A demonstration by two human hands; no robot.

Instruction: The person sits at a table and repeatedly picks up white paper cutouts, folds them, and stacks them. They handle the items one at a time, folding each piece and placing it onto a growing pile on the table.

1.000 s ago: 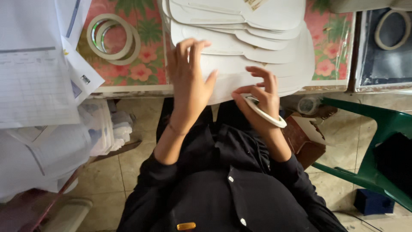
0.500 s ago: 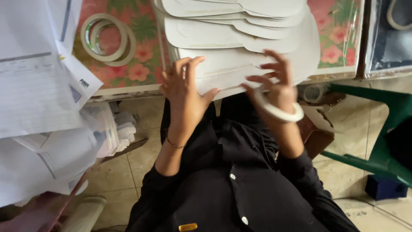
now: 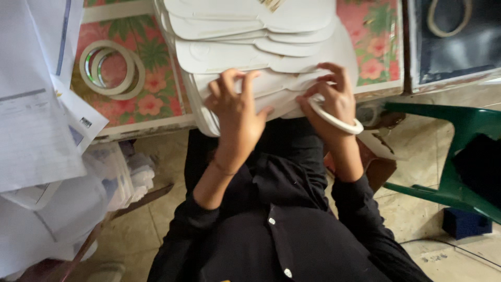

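2 tape rolls [image 3: 110,69] lie on the floral tablecloth [image 3: 151,99], papers [image 3: 36,120] at left, a green chair [image 3: 459,156] at right.

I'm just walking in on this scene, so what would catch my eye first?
A fanned stack of white cut card shapes fills the top centre, overhanging the pink floral table. The left hand and right hand press its near edge, a white tape ring around the right hand. Two more tape rolls lie left.
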